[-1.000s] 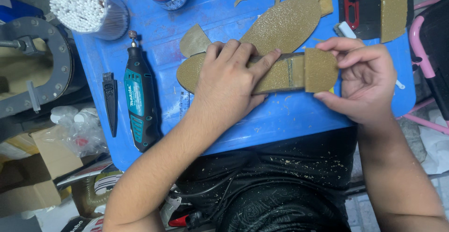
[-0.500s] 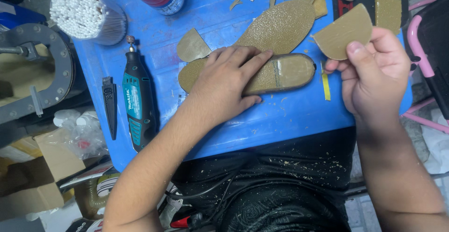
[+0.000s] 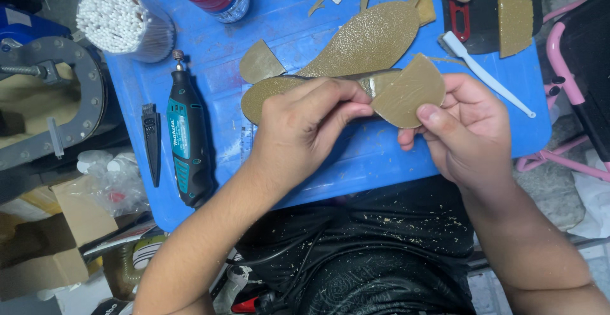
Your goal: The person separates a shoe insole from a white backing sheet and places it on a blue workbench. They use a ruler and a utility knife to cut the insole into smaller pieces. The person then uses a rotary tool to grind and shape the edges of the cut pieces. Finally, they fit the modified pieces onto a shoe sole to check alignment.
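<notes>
**Fitting a heel patch onto a gold insole**

Holding a rounded tan heel-shaped piece [image 3: 410, 91] pinched between thumb and fingers, the right hand [image 3: 467, 130] has it at the insole's 3 o'clock end. The left hand [image 3: 308, 127] is curled down over the glittery gold insole [image 3: 267, 92], fingers pressing it against the blue tabletop [image 3: 318, 29]. The insole's long axis runs roughly 9 to 3 o'clock, and the patch sits right at the 3 o'clock tip, touching or overlapping it; can't tell which. So the right hand is the nearer one to that end. A second gold sole [image 3: 368, 38] lies at 12 o'clock, a teal rotary tool [image 3: 184, 140] off at 9 o'clock.
</notes>
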